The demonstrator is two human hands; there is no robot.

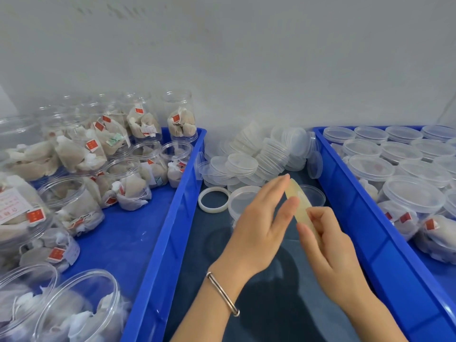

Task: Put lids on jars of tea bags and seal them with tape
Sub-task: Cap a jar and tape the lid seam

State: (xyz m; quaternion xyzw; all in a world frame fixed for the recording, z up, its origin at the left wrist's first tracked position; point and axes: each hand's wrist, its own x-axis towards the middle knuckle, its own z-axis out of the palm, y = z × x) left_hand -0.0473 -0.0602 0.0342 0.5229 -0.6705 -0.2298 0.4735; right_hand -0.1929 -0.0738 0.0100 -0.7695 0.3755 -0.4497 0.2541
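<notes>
Both hands, left hand (pixel 259 230) and right hand (pixel 328 245), hold tape roll (pixel 299 208) between blue bins (pixel 190 174)

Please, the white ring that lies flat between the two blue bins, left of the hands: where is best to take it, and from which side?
Take the white ring by its near rim, coming from above: one finger inside the hole, thumb outside. It lies flat on the dark surface, so its thin band offers no side grip. The loose lids crowd its far edge, and the left bin wall is close; the near side looks freest.
</notes>
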